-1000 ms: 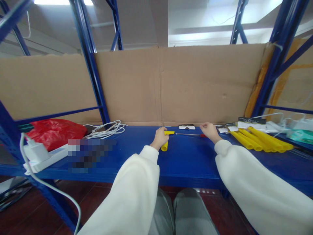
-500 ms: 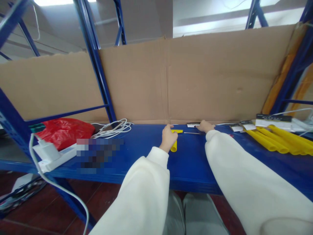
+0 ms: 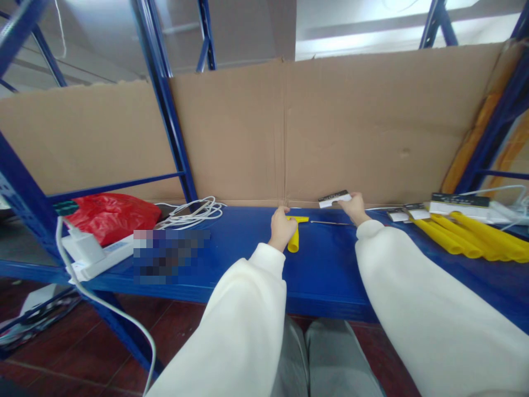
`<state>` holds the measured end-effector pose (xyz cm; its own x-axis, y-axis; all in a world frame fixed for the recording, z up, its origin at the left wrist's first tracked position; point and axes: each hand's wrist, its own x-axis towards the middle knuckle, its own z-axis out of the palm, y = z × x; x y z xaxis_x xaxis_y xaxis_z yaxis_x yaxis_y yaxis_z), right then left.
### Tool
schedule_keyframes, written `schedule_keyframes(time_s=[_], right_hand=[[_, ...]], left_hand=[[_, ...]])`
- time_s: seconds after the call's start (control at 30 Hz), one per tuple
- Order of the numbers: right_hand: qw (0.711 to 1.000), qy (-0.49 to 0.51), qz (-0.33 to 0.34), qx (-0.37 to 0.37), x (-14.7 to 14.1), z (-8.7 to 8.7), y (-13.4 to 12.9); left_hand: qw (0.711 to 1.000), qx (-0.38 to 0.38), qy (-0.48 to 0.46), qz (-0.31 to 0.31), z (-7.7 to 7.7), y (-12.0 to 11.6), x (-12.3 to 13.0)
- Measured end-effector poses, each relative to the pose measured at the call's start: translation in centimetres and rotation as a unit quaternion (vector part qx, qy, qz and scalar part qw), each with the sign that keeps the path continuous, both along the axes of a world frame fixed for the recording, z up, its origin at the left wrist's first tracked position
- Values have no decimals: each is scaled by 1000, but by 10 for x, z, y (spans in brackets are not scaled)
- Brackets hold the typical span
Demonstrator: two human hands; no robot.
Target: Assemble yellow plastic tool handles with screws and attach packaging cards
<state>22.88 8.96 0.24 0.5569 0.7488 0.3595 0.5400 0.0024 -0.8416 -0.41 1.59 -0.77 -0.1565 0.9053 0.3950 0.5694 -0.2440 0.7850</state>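
My left hand (image 3: 282, 229) is closed at the left side of a yellow T-shaped piece (image 3: 293, 240), which lies on the blue shelf board (image 3: 248, 264). The fingers hide part of that piece. My right hand (image 3: 356, 209) pinches the right end of a black-and-white printed card (image 3: 334, 199), tilted and raised off the board near the cardboard. Below the card, a thin metal rod (image 3: 330, 223) lies on the board, its right end hidden behind my right hand and sleeve.
Several yellow tubes (image 3: 475, 237) lie at the right with more black-and-white cards (image 3: 458, 207). A cardboard sheet (image 3: 351, 127) stands along the back. At the left are coiled white cable (image 3: 198, 212), a red plastic bag (image 3: 111, 218) and a white power strip (image 3: 103, 262).
My right hand has lifted the card off the board and tilted it, moving slightly right. My left hand stays at the yellow piece.
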Motion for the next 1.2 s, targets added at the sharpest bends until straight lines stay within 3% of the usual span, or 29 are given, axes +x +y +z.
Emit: schedule_keyframes(time_s=[0.07, 0.2, 0.37, 0.47, 0.6, 0.67, 0.77, 1.03, 1.1, 1.2], right_hand=[[991, 125, 24, 34, -2, 3, -5], [934, 335, 115, 45, -9, 7, -23], [900, 387, 196, 34, -23, 2, -54], [896, 375, 237, 30, -31, -1, -69], [892, 372, 254, 32, -36, 1, -78], [887, 377, 264, 38, -37, 3, -79], [883, 376, 277, 42, -40, 4, -79], [868, 366, 336, 24, -44, -1, -79], [862, 365, 351, 12, -46, -2, -80], [860, 355, 366, -5, -49, -3, -81]], left_hand=[[1000, -6, 20, 14, 2, -4, -1], [995, -49, 85, 28, 6, -14, -4], [976, -165, 141, -5, 4, -14, -8], [976, -169, 136, -15, 1, -7, -10], [982, -184, 2, -35, 1, -1, -9], [975, -196, -83, -64, 4, 0, -8], [962, -188, -188, -61, 8, 0, -7], [867, -150, -474, -47, 11, 4, -8], [843, -139, -517, -45, 12, 4, -7], [832, -139, -536, -44, 13, 4, -8]])
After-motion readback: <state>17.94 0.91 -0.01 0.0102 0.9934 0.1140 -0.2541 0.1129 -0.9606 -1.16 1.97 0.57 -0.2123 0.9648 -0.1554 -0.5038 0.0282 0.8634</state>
